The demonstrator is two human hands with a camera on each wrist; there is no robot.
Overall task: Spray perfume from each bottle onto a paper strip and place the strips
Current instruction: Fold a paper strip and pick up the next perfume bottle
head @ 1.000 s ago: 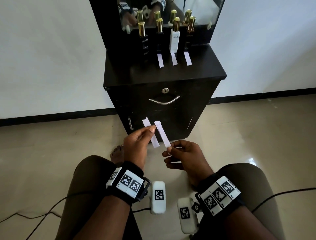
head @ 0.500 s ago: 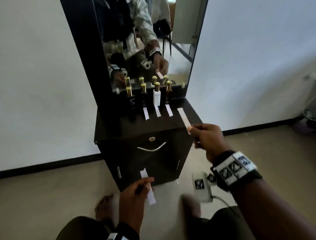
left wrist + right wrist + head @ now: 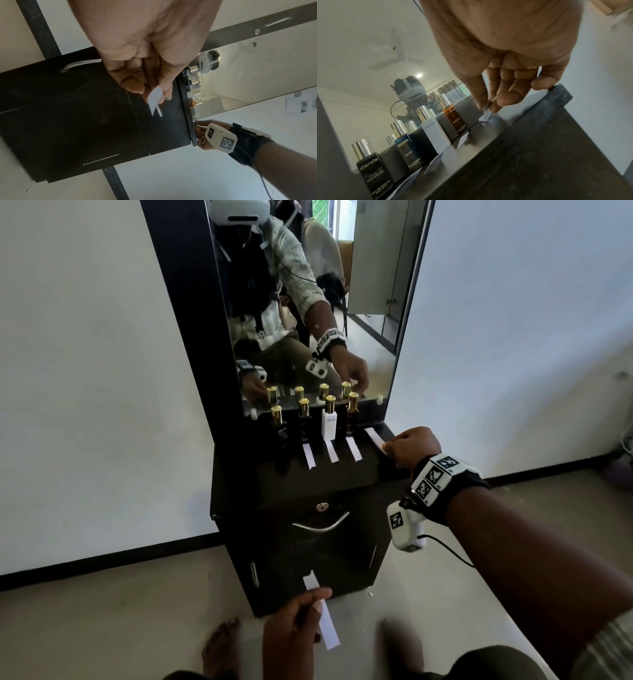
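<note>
Strip in the right hand has travelled further since half a second ago: then it was held in the air off the cabinet's front right corner, now its far end lies on the cabinet top just right of the amber bottle, beside the three strips already laid out. The head view has also swung upward, so more of the mirror shows. The left hand sits low in front of the cabinet door, much as before.

The right hand pinches the near end of its strip between thumb and forefinger, the paper crumpled at the pinch in the right wrist view; the other fingers hang loosely curled, and the little finger touches the cabinet's edge. The left hand pinches a second strip partway along its length between thumb and fingers, the paper sticking out both above and below the grip.

Four gold-capped bottles stand in a row against the mirror. The right wrist view reads "clensta" on the white bottle, "clensta BLEU" on the dark blue bottle, and "clensta FOUNDER" on the black bottle. The amber bottle's label is too blurred to read surely. Laid strips lie before the blue, white and amber bottles.
</note>
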